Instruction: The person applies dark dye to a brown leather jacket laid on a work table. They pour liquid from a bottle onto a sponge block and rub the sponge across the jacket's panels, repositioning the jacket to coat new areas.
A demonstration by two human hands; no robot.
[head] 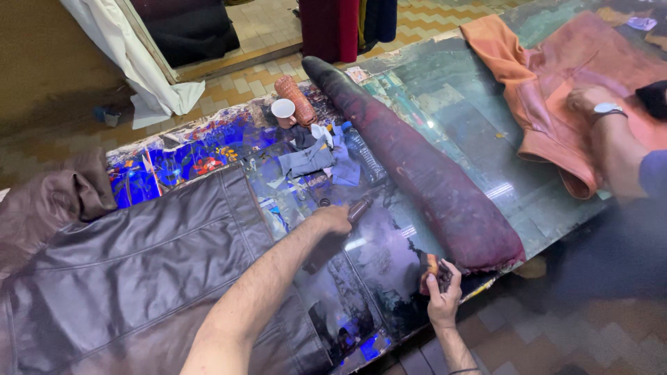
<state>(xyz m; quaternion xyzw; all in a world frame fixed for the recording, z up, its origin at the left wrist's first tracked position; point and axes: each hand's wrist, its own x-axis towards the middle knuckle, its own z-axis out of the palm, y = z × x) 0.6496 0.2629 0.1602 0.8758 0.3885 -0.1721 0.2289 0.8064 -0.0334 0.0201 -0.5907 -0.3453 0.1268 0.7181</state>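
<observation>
My left hand (333,219) is closed around a small dark brown bottle (358,208), which projects from the fist toward two o'clock, over the glossy glass-topped table (458,132). The dark purple-brown leather jacket (139,278) lies spread at nine o'clock of that hand. My right hand (442,295) sits at the table's near edge, fingers pinched on a small orange-and-dark pad (432,265), just below the long maroon leather roll (417,167). At twelve o'clock stand a white cup (283,109) and grey-blue cloth scraps (313,156). Left forearm extended, right wrist raised. A co-worker's hand (590,101) presses an orange leather jacket (549,76) at two o'clock.
</observation>
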